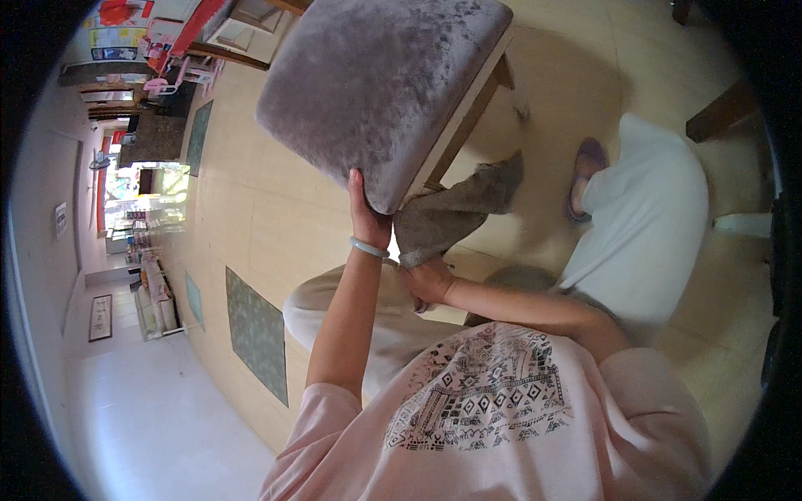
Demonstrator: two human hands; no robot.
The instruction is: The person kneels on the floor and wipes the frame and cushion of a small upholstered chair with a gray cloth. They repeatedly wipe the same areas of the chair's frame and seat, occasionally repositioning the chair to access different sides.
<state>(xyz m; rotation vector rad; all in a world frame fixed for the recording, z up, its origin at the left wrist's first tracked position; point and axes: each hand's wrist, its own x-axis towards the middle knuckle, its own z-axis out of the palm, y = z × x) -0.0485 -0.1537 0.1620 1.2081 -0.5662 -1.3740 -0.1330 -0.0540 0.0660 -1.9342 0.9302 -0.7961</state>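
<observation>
My left hand (371, 216), with a pale bangle at the wrist, grips the near corner of a chair's grey velvet seat cushion (376, 94). Its thumb lies on top; the other fingers are hidden beneath the corner. Below the cushion runs the seat's wooden frame (467, 128). In my right hand (431, 280) is the gathered end of a grey-brown cloth (445, 216). The cloth's far end is blurred and reaches out beside the seat frame, under the cushion's edge. Whether it touches the wood, I cannot tell.
At the right, a leg in pale trousers (651, 232) ends in a purple shoe (589, 153). A dark wooden furniture leg (720, 113) stands beyond it. Dark green mats (257, 338) lie on the tiled floor (219, 232) at left. A sofa (156, 297) stands along the wall.
</observation>
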